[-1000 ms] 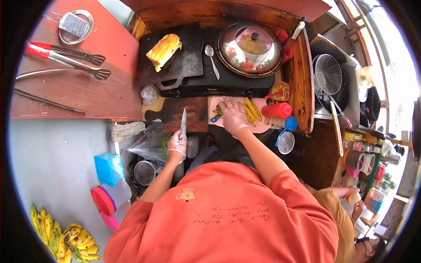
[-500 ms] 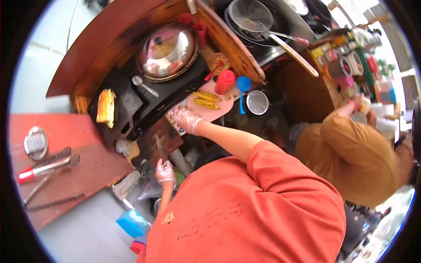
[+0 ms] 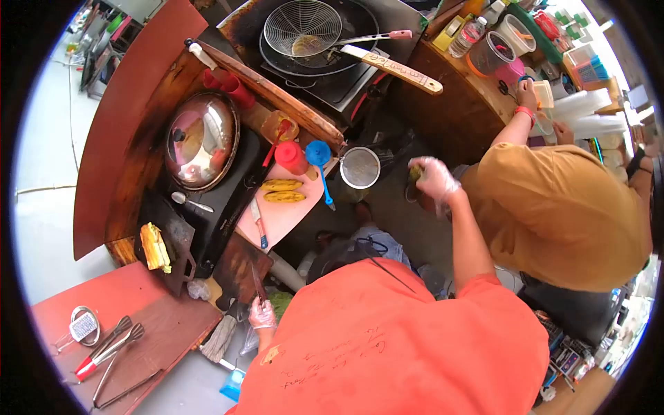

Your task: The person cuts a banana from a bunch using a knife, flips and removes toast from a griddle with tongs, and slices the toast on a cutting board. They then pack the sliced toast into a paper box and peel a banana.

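My left hand point(image 3: 263, 315), in a clear plastic glove, grips a knife point(image 3: 259, 285) beside the dark wooden board point(image 3: 238, 266). My right hand point(image 3: 438, 182), also gloved, is stretched out to the right, away from the counter. Its fingers close round a small greenish-brown bundle point(image 3: 415, 173) that looks like peel. Two peeled-looking yellow bananas point(image 3: 284, 197) lie on the pink cutting board point(image 3: 294, 225), with a second knife point(image 3: 259, 223) near its left edge.
A griddle plate point(image 3: 178, 238) bears browned food point(image 3: 155, 247). Near it are a lidded pan point(image 3: 200, 142), red bottle point(image 3: 290, 158) and blue-rimmed funnel point(image 3: 318, 153). A strainer point(image 3: 302, 28) rests over a wok. A co-worker point(image 3: 553, 207) stands at the right by a shelf point(image 3: 477, 76).
The view has swung to the right. My right hand has left the pink board and moved out to the right with the greenish-brown bundle. My left hand still holds its knife.
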`<state>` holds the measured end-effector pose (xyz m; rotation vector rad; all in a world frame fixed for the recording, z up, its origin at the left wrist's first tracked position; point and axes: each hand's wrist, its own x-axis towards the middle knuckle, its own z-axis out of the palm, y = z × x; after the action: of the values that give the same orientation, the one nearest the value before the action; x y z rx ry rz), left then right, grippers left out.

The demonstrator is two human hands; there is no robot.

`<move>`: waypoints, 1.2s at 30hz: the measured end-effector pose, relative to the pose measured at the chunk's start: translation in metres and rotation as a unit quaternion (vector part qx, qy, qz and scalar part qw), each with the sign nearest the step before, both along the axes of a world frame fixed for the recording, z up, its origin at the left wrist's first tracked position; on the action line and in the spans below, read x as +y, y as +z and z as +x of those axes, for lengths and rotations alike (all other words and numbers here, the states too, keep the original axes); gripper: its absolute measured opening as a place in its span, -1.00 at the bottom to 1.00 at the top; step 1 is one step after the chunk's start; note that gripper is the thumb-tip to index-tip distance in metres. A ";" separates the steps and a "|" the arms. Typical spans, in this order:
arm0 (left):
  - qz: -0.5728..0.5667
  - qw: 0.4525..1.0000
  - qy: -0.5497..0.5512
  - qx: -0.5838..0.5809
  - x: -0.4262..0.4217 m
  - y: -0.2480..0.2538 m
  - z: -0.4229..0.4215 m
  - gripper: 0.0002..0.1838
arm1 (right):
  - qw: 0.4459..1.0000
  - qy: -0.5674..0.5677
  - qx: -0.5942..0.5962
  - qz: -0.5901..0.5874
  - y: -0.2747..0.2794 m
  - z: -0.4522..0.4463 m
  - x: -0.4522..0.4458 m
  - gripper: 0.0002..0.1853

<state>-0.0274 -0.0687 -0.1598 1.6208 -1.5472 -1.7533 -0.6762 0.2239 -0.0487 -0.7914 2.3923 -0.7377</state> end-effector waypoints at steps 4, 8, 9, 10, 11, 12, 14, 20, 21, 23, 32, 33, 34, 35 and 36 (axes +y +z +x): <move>-0.075 0.982 -0.080 -0.155 0.014 0.032 -0.010 -0.69 | 0.997 0.044 0.064 0.006 -0.062 -0.079 -0.050 -0.48; -0.272 0.878 -0.217 -0.329 0.026 0.074 -0.030 -0.66 | 0.953 0.236 -0.028 0.188 -0.149 -0.115 -0.119 -0.53; -0.272 0.875 -0.217 -0.336 0.029 0.079 -0.032 -0.66 | 0.918 0.295 -0.062 0.258 -0.160 -0.113 -0.132 -0.58; -0.274 0.860 -0.223 -0.367 0.033 0.086 -0.033 -0.66 | 0.917 0.298 -0.068 0.255 -0.171 -0.109 -0.140 -0.58; -0.277 0.845 -0.228 -0.396 0.037 0.090 -0.031 -0.66 | 0.894 0.322 -0.061 0.306 -0.172 -0.104 -0.149 -0.60; -0.229 0.875 -0.179 -0.386 0.044 0.089 -0.027 -0.66 | 0.866 0.345 -0.052 0.357 -0.172 -0.102 -0.156 -0.63; -0.187 0.907 -0.128 -0.356 0.056 0.081 -0.013 -0.65 | 0.880 0.327 -0.044 0.343 -0.230 -0.093 -0.158 -0.63; 0.128 0.970 0.052 -0.200 0.070 0.039 0.072 -0.69 | 0.904 0.280 0.034 0.320 -0.256 -0.070 -0.161 -0.71; 0.209 0.958 0.113 -0.158 0.071 0.026 0.096 -0.70 | 0.882 0.329 0.032 0.335 -0.272 -0.066 -0.162 -0.71; 0.210 0.958 0.122 -0.152 0.086 0.032 0.077 -0.71 | 0.855 0.379 0.029 0.351 -0.282 -0.065 -0.163 -0.71; -0.072 0.891 -0.158 -0.420 0.101 0.096 -0.027 -0.71 | 0.885 0.331 -0.080 0.318 -0.255 -0.086 -0.176 -0.58; -0.084 0.878 -0.175 -0.437 0.098 0.108 -0.046 -0.71 | 0.892 0.354 -0.064 0.275 -0.279 -0.080 -0.168 -0.56; -0.090 0.873 -0.184 -0.444 0.098 0.115 -0.059 -0.70 | 0.897 0.374 -0.044 0.230 -0.302 -0.076 -0.163 -0.54; -0.083 0.874 -0.182 -0.443 0.098 0.113 -0.057 -0.69 | 0.897 0.374 -0.044 0.231 -0.329 -0.071 -0.160 -0.54; -0.076 0.876 -0.180 -0.442 0.097 0.111 -0.054 -0.68 | 0.911 0.363 -0.052 0.189 -0.357 -0.065 -0.158 -0.54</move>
<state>-0.0816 0.0282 -0.0488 2.3242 -2.4258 -0.9587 -0.7415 0.0659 -0.4059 -1.3033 1.8316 -0.0076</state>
